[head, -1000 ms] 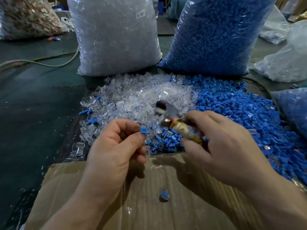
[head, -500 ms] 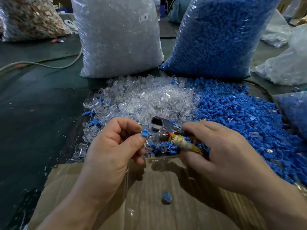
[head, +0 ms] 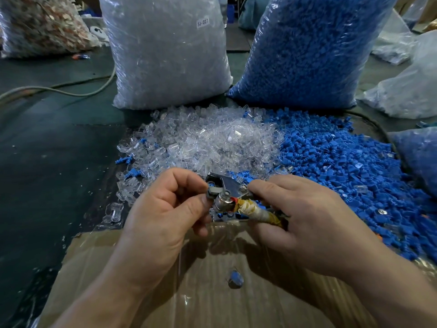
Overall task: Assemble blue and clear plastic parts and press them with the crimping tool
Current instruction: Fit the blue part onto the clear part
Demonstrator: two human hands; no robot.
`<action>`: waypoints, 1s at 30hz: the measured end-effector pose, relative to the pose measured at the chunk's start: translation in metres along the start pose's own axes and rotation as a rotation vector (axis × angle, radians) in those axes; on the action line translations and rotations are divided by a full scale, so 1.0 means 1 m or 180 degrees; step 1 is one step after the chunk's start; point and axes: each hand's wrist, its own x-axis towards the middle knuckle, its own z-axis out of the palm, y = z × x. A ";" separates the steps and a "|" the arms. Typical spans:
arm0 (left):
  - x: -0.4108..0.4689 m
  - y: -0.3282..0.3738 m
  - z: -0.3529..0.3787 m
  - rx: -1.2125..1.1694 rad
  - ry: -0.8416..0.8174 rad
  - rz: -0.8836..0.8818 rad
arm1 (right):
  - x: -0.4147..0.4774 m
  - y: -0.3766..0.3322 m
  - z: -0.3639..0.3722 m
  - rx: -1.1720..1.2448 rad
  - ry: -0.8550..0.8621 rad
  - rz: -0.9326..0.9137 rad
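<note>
My right hand [head: 305,221] grips the metal crimping tool [head: 227,192] by its cloth-wrapped handle [head: 257,213]. My left hand [head: 163,214] pinches a small blue and clear part [head: 211,185] between thumb and forefinger, right at the tool's jaws. Only a sliver of the part shows. Behind the hands lie a loose heap of clear plastic parts [head: 212,140] and a loose heap of blue parts [head: 343,166]. One assembled blue and clear piece [head: 235,279] lies on the cardboard [head: 189,299] below my hands.
A big bag of clear parts [head: 165,50] and a big bag of blue parts [head: 307,48] stand behind the heaps. More bags sit at the far left [head: 40,24] and right [head: 411,91]. A pale cable [head: 59,91] runs over the dark floor mat on the left.
The tool has come down and left to meet my left hand. The blue part, earlier held apart from the tool, is now at its jaws.
</note>
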 end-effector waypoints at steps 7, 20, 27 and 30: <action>0.000 0.001 0.000 0.0186 0.0138 0.0023 | 0.001 -0.002 0.001 -0.0003 -0.0058 0.0167; -0.006 0.006 0.019 0.0613 0.0286 -0.0842 | 0.017 0.032 0.011 -0.0921 -0.0096 0.0893; -0.010 0.005 0.027 0.0893 0.0435 -0.0654 | 0.010 -0.010 0.018 -0.0341 0.0627 -0.0081; -0.012 0.006 0.028 0.1103 0.0399 -0.0419 | 0.011 -0.019 0.023 -0.0433 0.0578 -0.0289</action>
